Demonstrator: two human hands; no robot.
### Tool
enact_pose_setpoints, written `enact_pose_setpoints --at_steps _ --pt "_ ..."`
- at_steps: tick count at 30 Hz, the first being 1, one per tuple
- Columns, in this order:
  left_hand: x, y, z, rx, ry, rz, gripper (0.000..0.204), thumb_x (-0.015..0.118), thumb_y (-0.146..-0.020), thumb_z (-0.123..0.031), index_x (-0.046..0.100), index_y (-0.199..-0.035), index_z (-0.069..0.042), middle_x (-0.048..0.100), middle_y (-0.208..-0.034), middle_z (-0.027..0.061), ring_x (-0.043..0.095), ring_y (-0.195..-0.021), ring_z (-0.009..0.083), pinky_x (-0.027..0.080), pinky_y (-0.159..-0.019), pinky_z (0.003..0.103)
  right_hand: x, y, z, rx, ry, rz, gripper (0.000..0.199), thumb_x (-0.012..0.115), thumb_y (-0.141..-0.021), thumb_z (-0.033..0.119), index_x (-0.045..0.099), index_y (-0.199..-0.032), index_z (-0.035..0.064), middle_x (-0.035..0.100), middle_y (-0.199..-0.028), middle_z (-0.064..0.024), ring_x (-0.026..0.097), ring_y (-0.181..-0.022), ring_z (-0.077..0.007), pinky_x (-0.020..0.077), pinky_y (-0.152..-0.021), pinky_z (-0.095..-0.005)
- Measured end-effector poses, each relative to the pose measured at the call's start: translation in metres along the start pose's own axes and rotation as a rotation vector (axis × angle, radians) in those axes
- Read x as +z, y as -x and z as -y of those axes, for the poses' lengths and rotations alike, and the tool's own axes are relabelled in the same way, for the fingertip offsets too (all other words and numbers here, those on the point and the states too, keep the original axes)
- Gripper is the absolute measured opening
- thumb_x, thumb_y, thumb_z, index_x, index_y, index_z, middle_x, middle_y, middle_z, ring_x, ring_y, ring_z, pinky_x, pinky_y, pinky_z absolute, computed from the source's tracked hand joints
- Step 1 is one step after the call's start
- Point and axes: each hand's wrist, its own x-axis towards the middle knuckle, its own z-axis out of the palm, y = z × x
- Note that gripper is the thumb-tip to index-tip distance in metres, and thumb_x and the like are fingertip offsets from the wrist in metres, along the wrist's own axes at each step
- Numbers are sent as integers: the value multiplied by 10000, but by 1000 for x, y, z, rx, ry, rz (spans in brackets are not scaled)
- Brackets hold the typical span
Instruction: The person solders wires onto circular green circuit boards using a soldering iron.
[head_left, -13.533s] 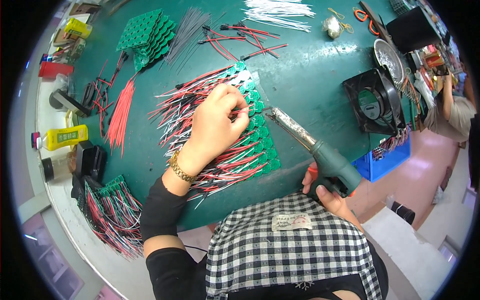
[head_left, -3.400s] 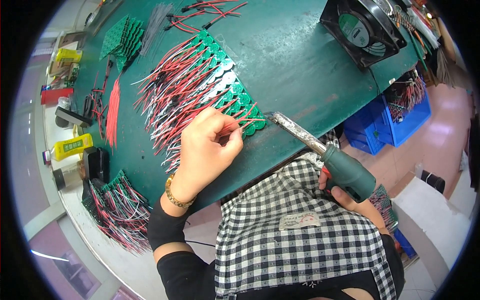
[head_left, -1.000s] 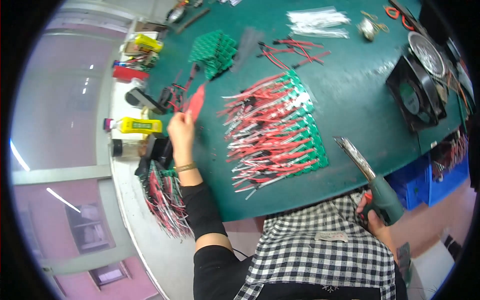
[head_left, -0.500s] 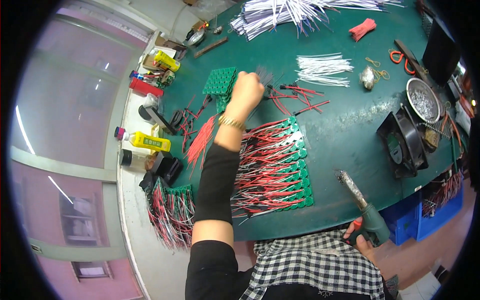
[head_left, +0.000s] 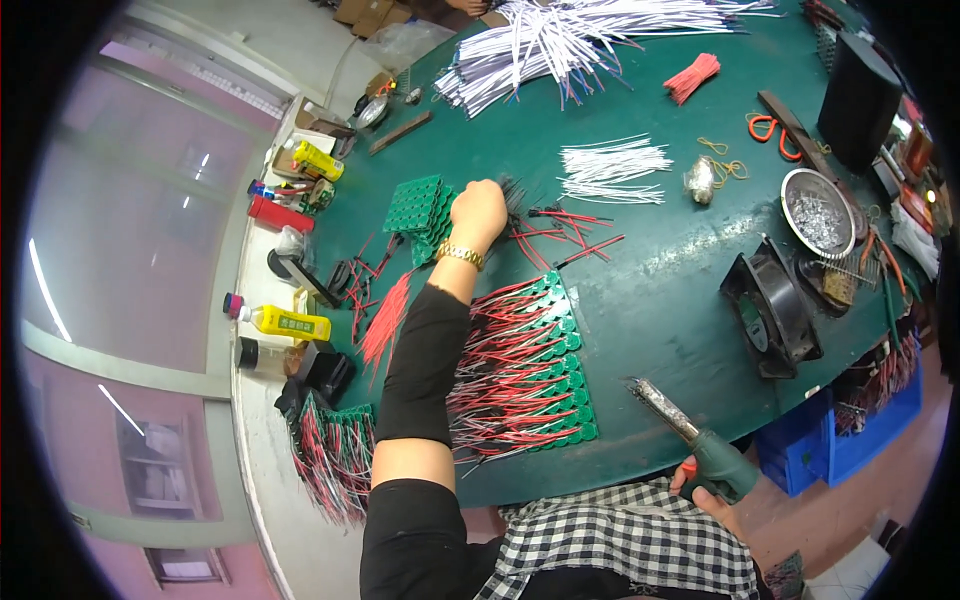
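Observation:
My left hand (head_left: 478, 216) is curled closed at the near edge of a bundle of thin dark pieces (head_left: 511, 196), right beside a stack of green round-cell circuit boards (head_left: 414, 206). Whatever its fingers hold is hidden. Below that hand lies a large panel of green circuit boards (head_left: 572, 400) with rows of red, white and black wires. Low on the right, my right hand (head_left: 712, 502) grips a green pistol-shaped tool (head_left: 722, 468) with a silvery barrel pointing up and left. Loose red wires with black ends (head_left: 575, 232) lie right of my left hand, and a red wire bundle (head_left: 386, 318) lies left of my forearm.
White wires (head_left: 615, 168) lie across the table, with a big white wire pile (head_left: 540, 50) at the back. A black fan (head_left: 770, 310), a metal bowl (head_left: 818, 214) and orange-handled scissors (head_left: 762, 128) stand right. Bottles (head_left: 290, 322) line the left ledge. Another person's hand (head_left: 468, 6) shows at top.
The whole view has shifted, so the table sits lower and further left. My left hand stays by the dark bundle, slightly moved. My right hand keeps the tool in its grip.

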Motion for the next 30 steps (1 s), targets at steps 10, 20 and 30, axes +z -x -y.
enact_pose_setpoints --at_steps 10,20,30 --pt "-3 20 31 -79 104 -258 296 477 -942 -255 651 -886 -23 649 -921 157 621 -882 358 482 -744 509 13 -5 11 -53 58 -12 431 650 -859 249 512 -1169 -16 605 -925 -104 602 -832 -176 513 -777 -342" --pt "-103 64 51 556 183 -247 152 540 -919 -248 596 -939 -108 606 -796 122 614 -738 342 485 -607 436 5 -8 12 -28 261 22 468 624 -877 329 497 -1181 -4 587 -933 -87 589 -814 -166 510 -752 -325" --pt "-23 93 17 809 -446 198 87 566 -808 -138 621 -750 -105 619 -727 66 654 -643 224 506 -537 349 12 -7 -3 -49 22 -115 514 650 -834 337 489 -1183 -3 594 -900 -139 606 -765 -204 520 -708 -319"
